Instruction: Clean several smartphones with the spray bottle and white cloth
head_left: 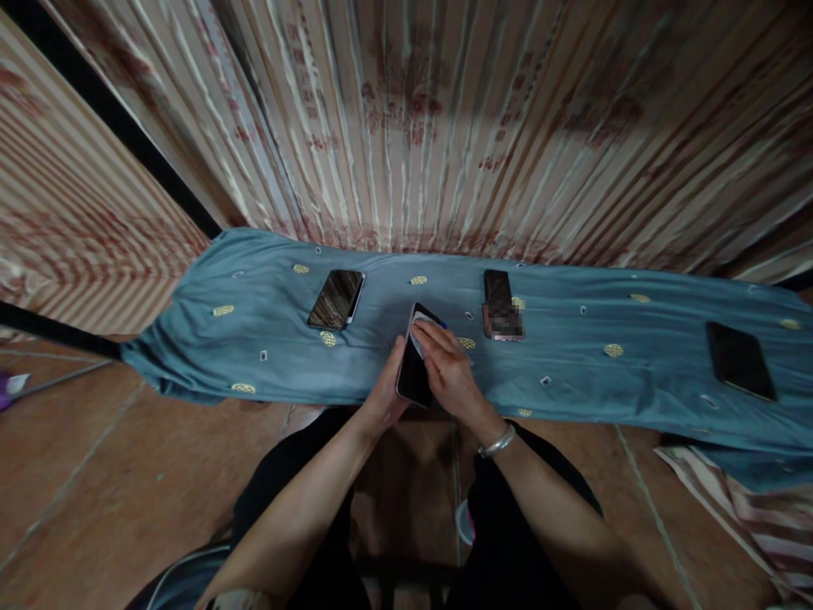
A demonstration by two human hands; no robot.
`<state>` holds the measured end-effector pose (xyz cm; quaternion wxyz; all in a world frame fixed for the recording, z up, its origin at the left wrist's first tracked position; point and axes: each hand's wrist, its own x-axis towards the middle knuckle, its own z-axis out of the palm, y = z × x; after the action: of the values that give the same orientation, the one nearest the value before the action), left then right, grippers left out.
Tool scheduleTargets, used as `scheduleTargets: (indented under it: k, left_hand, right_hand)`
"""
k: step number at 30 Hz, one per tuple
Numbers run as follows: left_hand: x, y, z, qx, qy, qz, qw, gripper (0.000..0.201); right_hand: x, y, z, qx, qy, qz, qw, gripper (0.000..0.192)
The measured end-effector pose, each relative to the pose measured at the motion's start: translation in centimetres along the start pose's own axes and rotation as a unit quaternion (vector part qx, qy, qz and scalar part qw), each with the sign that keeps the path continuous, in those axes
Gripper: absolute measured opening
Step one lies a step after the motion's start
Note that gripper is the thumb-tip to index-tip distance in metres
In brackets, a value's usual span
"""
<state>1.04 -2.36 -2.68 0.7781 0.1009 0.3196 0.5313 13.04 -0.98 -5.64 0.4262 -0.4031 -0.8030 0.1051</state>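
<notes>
A black-screened phone [414, 379] is gripped along its left edge by my left hand [389, 391], tilted just above the near edge of the cloth-covered surface. My right hand [450, 366] presses a small white cloth [417, 327] against the upper part of the screen with its fingers together. Part of the cloth is hidden under those fingers. Something blue shows beside the phone's upper right edge, too small to name.
A blue patterned sheet [279, 373] covers the long surface. On it lie a phone [335, 300] at left, a dark phone-like object [497, 288] partly blurred, and a black tablet-like device [740, 360] at right. Curtains [406, 127] hang behind; black poles [127, 119] stand left.
</notes>
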Motion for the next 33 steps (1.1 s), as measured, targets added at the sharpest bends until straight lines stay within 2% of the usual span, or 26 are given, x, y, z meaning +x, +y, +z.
scheduleTargets:
  k: [9, 15, 20, 22, 27, 33]
  left_hand:
    - [0.2, 1.1, -0.4, -0.001, 0.077, 0.011, 0.997, 0.034]
    - [0.5, 1.3, -1.0, 0.035, 0.066, -0.023, 0.997, 0.051]
    - [0.2, 0.8, -0.4, 0.033, 0.102, -0.017, 0.994, 0.052]
    - [0.1, 0.4, -0.2, 0.027, 0.095, 0.002, 0.995, 0.048]
    - [0.4, -0.9, -0.5, 0.047, 0.033, 0.066, 0.996, 0.038]
    - [0.5, -1.7, -1.1, 0.144, 0.010, 0.044, 0.988, 0.041]
  right_hand:
    - [-0.8, -2.1, 0.7, 0.033, 0.006, -0.037, 0.999, 0.055]
    - [-1.4, -3.4, 1.0, 0.040, -0.013, -0.050, 0.998, 0.059]
    - [-1.3, -2.8, 1.0, 0.025, -0.008, -0.040, 0.999, 0.058]
    - [-1.0, -2.2, 0.9, 0.011, -0.004, -0.031, 0.999, 0.057]
    - [-0.4, -0.9, 0.3, -0.025, 0.009, -0.005, 1.000, 0.054]
    - [0.3, 0.9, -0.2, -0.043, 0.021, 0.024, 0.999, 0.054]
